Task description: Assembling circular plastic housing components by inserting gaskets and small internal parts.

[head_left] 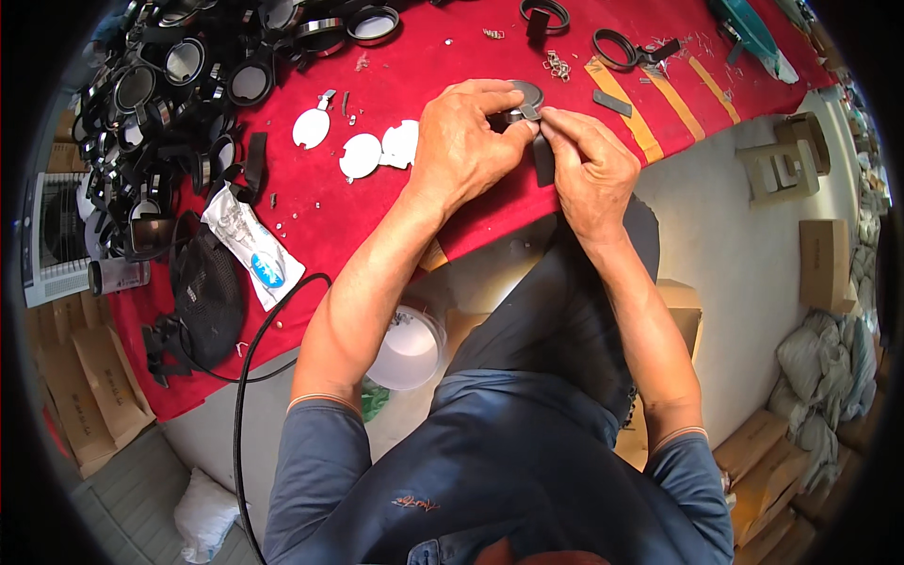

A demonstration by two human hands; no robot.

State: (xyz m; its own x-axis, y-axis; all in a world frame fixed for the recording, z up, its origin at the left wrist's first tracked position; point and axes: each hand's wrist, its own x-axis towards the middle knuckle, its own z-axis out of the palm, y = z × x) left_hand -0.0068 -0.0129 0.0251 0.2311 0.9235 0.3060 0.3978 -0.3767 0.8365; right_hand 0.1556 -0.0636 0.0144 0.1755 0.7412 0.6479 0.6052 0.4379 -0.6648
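Both my hands meet over the near edge of the red-covered table. My left hand (466,141) has its thumb and fingers closed round a small round dark-grey disc piece (530,94). A small metal-looking tab shows at the disc's lower side. There, the fingertips of my right hand (593,174) are pinched together. From between the hands hangs a short black strap (544,162), partly covered by the right fingers. Left of my left hand lie white notched discs (361,156), one partly behind that hand. Another white disc (311,128) with a metal tab lies farther left.
A heap of black-rimmed round mirrors (137,89) fills the left. Nearer lie a white tube-like packet (252,247) and a black mesh pouch (209,301). Black rings (615,49), metal clips (556,66) and a teal tool (749,33) lie beyond. A white bucket (410,353) stands below.
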